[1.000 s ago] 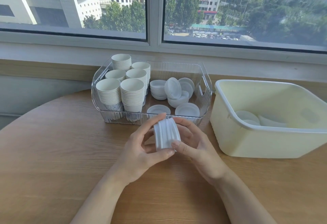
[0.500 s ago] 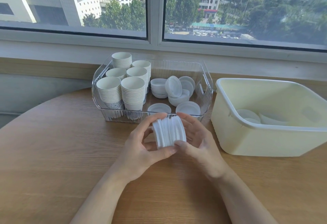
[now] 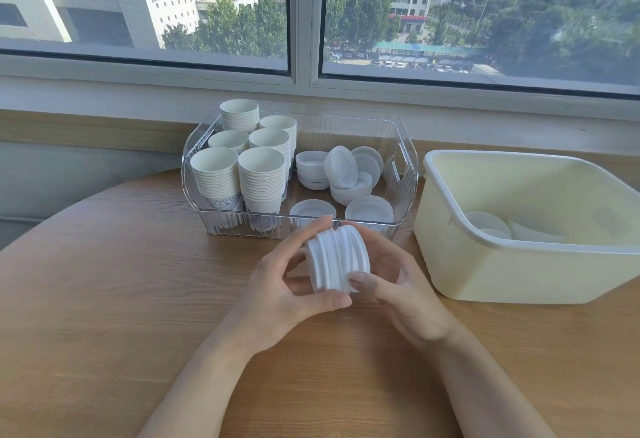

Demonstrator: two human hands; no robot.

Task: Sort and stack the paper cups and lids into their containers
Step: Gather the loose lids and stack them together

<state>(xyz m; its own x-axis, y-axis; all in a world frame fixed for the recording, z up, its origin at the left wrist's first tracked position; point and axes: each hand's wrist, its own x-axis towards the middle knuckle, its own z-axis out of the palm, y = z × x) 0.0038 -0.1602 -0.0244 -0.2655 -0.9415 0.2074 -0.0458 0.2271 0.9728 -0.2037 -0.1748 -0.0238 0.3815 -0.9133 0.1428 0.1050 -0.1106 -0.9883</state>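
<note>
Round wooden table under a window; city buildings and trees outside.

Far left of the set-up: clear plastic bin at the table's back edge. Its left half holds six stacks of paper cups, upright, rims up, packed close together. Its right half holds loose white lids, some nested in short piles, one tilted on edge, two lying flat near the front wall.

Centre, just in front of the bin: left hand, fingers curled, thumb below, gripping the left end of a stack of lids. The stack lies on its side, held above the table. Right hand cups the right end, thumb pressed at the lower front edge, fingers wrapped behind. Both hands have hold of the same stack.

Right: cream plastic tub, beside the bin. A few more lids lie on its bottom.
</note>
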